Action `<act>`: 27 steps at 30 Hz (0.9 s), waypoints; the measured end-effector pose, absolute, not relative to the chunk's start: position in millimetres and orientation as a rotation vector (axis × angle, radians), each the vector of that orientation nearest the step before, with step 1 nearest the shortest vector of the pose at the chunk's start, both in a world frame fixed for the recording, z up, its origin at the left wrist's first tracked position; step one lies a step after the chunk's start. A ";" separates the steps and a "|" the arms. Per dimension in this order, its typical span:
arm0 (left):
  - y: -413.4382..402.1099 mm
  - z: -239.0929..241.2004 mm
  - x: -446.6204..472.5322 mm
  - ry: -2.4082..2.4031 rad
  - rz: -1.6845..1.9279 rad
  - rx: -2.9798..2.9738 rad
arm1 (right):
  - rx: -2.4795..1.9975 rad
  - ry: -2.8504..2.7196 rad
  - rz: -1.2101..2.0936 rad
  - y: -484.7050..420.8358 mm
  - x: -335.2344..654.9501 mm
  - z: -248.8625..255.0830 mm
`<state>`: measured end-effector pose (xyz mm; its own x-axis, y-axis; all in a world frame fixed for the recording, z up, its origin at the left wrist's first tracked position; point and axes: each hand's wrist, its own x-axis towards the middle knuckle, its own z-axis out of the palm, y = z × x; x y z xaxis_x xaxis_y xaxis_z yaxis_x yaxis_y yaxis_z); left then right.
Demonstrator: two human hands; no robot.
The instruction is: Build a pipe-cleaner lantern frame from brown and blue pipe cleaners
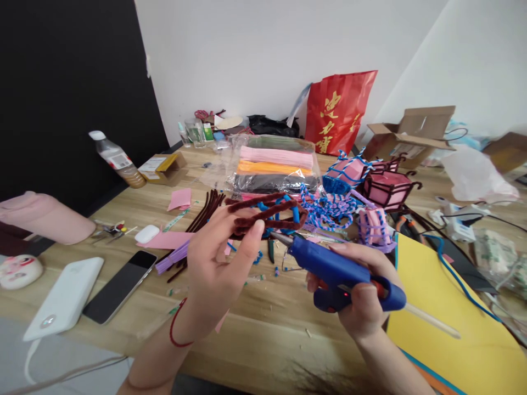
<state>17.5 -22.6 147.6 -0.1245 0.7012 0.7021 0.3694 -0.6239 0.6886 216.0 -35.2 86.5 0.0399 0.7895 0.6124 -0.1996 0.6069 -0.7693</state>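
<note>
Between the thumb and fingers of my left hand (220, 260) is a frame of brown and blue pipe cleaners (284, 211), raised above the table. My right hand (364, 291) grips a blue hot glue gun (329, 266), its red light lit and a glue stick (432, 320) sticking out of the back. The metal nozzle points left, at the frame's lower edge; whether it touches I cannot tell. Loose brown pipe cleaners (201, 214) and purple ones (175, 257) lie behind and beside my left hand.
Finished pink lanterns (389, 189) and a blue-white twisted heap (329, 208) sit at right, near yellow sheets (453, 312). A bag of pipe cleaners (275, 164) lies behind. A phone (121, 285), power bank (66, 299) and bottle (117, 159) are at left. A red bag (340, 112) stands at back.
</note>
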 end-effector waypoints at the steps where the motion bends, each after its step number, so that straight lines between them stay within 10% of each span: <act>1: -22.8 147.6 17.5 1.202 1.813 1.882 | -0.561 -1.324 0.819 -35.0 216.0 86.2; 27: -24.0 149.3 19.5 1.168 1.819 1.841 | -0.630 -1.298 0.828 -39.5 216.2 88.6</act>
